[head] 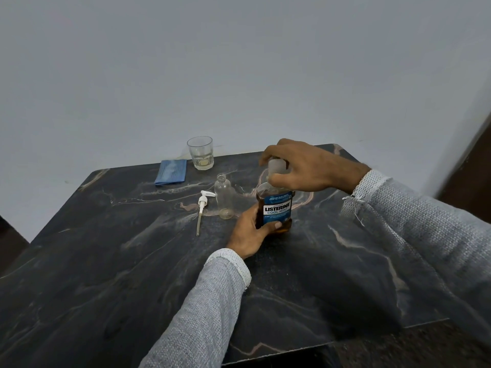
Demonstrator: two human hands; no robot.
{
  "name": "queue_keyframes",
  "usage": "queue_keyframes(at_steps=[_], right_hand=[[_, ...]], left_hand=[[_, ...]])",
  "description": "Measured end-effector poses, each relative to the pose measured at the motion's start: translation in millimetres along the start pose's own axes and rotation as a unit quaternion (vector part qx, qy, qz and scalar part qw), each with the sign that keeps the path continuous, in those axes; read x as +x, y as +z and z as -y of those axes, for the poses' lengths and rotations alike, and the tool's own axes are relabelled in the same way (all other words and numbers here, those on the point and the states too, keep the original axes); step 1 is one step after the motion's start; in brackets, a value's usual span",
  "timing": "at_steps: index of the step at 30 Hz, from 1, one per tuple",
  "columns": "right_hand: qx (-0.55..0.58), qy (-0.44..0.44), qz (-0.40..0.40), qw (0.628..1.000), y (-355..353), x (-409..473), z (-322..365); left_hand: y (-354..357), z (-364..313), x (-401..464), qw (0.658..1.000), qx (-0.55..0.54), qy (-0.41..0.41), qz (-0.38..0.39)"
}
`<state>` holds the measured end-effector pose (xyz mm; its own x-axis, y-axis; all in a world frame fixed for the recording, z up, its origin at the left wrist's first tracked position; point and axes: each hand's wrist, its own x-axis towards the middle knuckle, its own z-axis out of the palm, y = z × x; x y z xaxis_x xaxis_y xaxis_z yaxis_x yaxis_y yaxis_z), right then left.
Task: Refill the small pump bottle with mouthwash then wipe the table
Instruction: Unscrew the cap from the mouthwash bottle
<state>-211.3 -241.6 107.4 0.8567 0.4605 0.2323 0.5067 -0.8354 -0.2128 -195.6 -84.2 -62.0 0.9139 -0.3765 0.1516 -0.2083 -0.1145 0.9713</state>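
Note:
A mouthwash bottle (pixel 276 205) with a blue label and amber liquid stands upright on the dark marble table (pixel 132 261). My left hand (pixel 249 232) grips its lower body. My right hand (pixel 300 166) is closed over its pale cap (pixel 275 166) from above. Just left of it stands the small clear bottle (pixel 224 196), empty and with its neck uncovered. Its white pump head (pixel 203 205) with the dip tube lies flat on the table to the left of that.
A folded blue cloth (pixel 171 171) lies near the table's far edge. A clear drinking glass (pixel 200 152) stands beside it by the white wall. The table's front edge runs at the lower right.

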Motion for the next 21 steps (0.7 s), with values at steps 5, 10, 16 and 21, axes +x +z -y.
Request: queue_keyframes(at_steps=[5, 10, 16, 21], right_hand=[[-0.088, 0.034, -0.047, 0.994, 8, 2, -2], [-0.013, 0.008, -0.064, 0.998, 2, 0, -1], [0.169, 0.041, -0.126, 0.977, -18, -8, -12], [0.313, 0.117, -0.217, 0.917, 1, -21, -50]], left_hand=[[1, -1, 1, 1.0, 0.003, 0.002, 0.002], [1, -1, 0, 1.0, -0.004, 0.014, -0.002], [0, 2, 1, 1.0, 0.012, 0.018, -0.004], [1, 2, 0, 1.0, 0.008, 0.027, -0.014]])
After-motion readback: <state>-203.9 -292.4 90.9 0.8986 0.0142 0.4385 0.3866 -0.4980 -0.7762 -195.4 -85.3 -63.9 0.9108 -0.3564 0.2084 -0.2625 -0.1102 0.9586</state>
